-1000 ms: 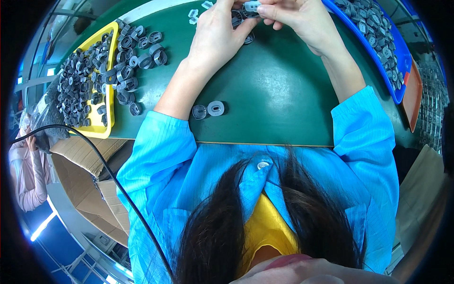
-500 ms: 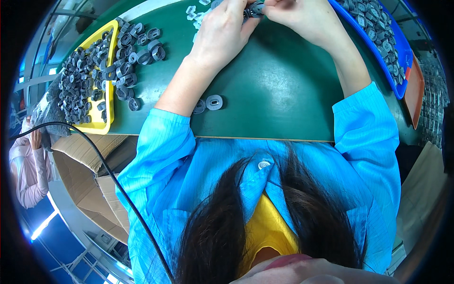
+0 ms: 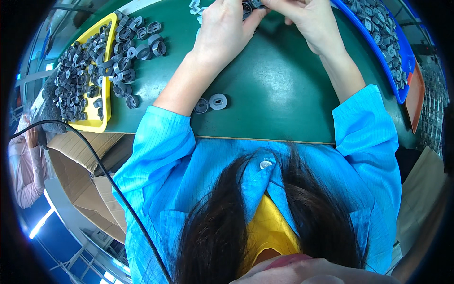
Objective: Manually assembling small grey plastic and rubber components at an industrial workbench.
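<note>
At the top edge of the view, both hands meet over a small dark grey oval part [image 3: 252,4]. My left hand [image 3: 220,33] is closed around it, thumb pointing right. From the other side, my right hand [image 3: 314,26] pinches at its right end with bent fingers. The part's upper side and some fingertips are cut off by the frame. Near the table's front edge, beside my left forearm, a lighter grey oval ring-like part [image 3: 218,101] lies next to a darker one [image 3: 201,105]. A few pale translucent pieces [image 3: 195,6] lie beyond my left hand.
A yellow tray [image 3: 109,71] of dark grey parts stands at left, with more parts [image 3: 124,75] loose against its right side. At right a blue tray [image 3: 377,52] holds grey parts, beside an orange-red tray [image 3: 416,97]. A black cable [image 3: 101,165] crosses above an open cardboard box [image 3: 82,189].
Both hands stay together at the part and sit slightly higher in the view. My right hand has turned, with its fingers bending more toward the part. The whole view has shifted a little.
</note>
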